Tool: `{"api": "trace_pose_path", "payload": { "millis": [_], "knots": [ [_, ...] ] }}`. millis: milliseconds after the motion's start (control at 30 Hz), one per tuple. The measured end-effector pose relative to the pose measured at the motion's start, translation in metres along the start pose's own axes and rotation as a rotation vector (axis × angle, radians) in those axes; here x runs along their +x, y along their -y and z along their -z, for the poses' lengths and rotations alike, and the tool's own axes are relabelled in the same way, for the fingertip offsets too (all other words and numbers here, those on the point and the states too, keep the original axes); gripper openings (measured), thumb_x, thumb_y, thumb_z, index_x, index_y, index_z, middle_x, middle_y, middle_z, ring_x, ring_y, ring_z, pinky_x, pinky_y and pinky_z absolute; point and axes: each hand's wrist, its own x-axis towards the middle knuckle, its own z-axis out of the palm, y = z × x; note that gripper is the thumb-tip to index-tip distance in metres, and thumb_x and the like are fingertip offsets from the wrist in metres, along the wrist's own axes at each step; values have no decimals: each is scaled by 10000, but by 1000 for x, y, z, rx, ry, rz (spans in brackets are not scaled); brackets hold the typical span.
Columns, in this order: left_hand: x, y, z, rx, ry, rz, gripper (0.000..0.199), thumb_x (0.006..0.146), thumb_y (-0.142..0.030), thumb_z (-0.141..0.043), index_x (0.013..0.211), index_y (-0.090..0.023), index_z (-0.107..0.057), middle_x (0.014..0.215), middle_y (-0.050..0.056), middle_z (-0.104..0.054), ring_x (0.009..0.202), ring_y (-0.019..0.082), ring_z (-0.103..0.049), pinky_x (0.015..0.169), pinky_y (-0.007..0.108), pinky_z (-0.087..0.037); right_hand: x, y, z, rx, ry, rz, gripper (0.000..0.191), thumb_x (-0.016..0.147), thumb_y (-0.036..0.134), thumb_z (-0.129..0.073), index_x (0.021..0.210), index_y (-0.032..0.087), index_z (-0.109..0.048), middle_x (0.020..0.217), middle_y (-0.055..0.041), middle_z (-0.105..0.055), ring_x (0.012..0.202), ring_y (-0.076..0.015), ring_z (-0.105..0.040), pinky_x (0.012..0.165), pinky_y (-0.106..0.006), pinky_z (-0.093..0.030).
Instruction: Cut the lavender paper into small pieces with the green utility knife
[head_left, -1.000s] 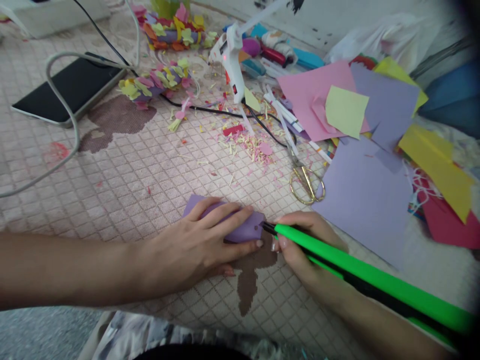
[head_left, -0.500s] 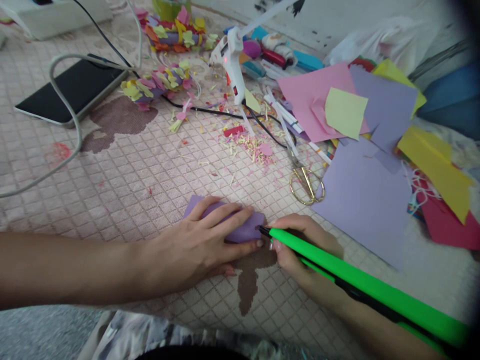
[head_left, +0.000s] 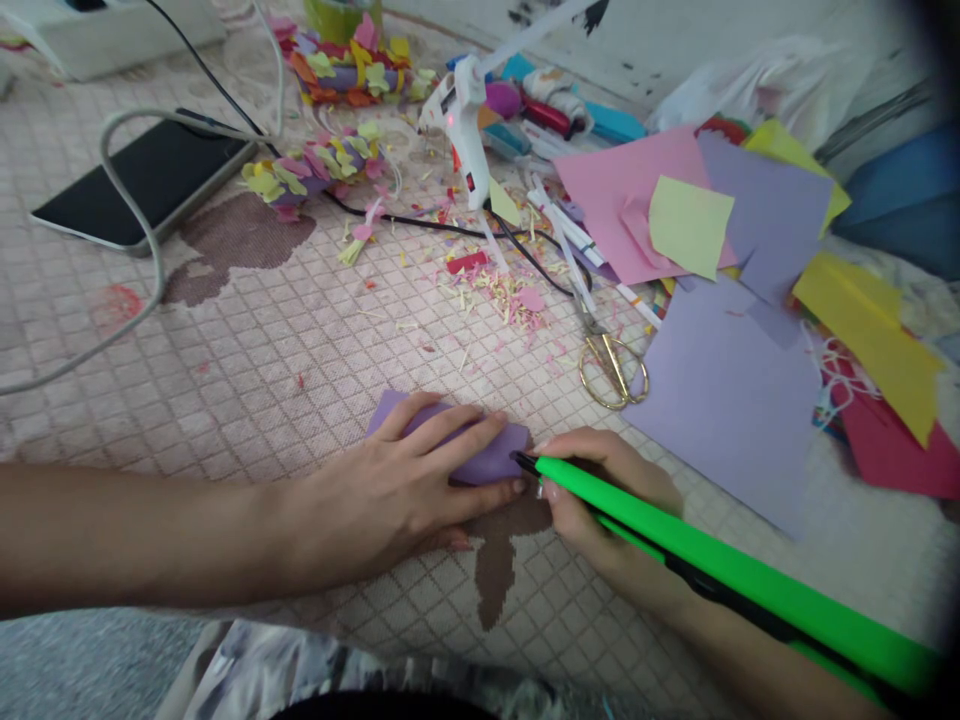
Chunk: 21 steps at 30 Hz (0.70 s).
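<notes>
My left hand (head_left: 409, 480) lies flat, fingers spread, on a small piece of purple paper (head_left: 491, 455). The palm and fingers cover much of that paper. In my right hand (head_left: 607, 490) is a long green pen (head_left: 675, 525) with a black tip, gripped close to its point. The tip touches the paper's right end, just past my left fingers. Where the pen runs toward the lower right, it hides part of my right wrist.
Gold-handled scissors (head_left: 611, 370) lie beyond my right hand, beside a large purple sheet (head_left: 735, 400). A white glue gun (head_left: 466, 130) stands farther back among paper scraps (head_left: 502, 295). A black tablet-like device (head_left: 142, 180) and a grey cable (head_left: 154, 260) are at left.
The pen and my right hand have shifted very slightly left. My left hand and the purple paper stay in place.
</notes>
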Motion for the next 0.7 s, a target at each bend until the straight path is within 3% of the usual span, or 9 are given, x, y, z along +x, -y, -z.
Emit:
{"api": "trace_pose_path", "payload": {
  "millis": [400,600,700],
  "knots": [
    [-1,0,0,-21,-1,-13,475,979,-480,-642,1419,-314,-572,1512,172,-484,1360,385,-479,1070,614,-372,-2,-3,-2,-27,12,19,157,841,150,-592,950,252,-645,803,19,-751,662,-134,-722,603,-231,-572],
    [-1,2,0,-48,-25,-30,495,961,-453,-679,1417,-295,-570,1537,185,-465,1373,383,-474,1075,615,-374,-5,-6,1,64,-98,-93,134,861,170,-627,958,260,-649,786,45,-722,614,-102,-676,577,-203,-555],
    [0,3,1,-62,-21,-52,506,959,-442,-685,1423,-288,-556,1548,177,-466,1385,368,-475,1098,608,-367,-4,-6,2,77,-92,-90,125,855,174,-634,946,258,-654,785,53,-720,613,-91,-672,579,-190,-549]
  ]
}}
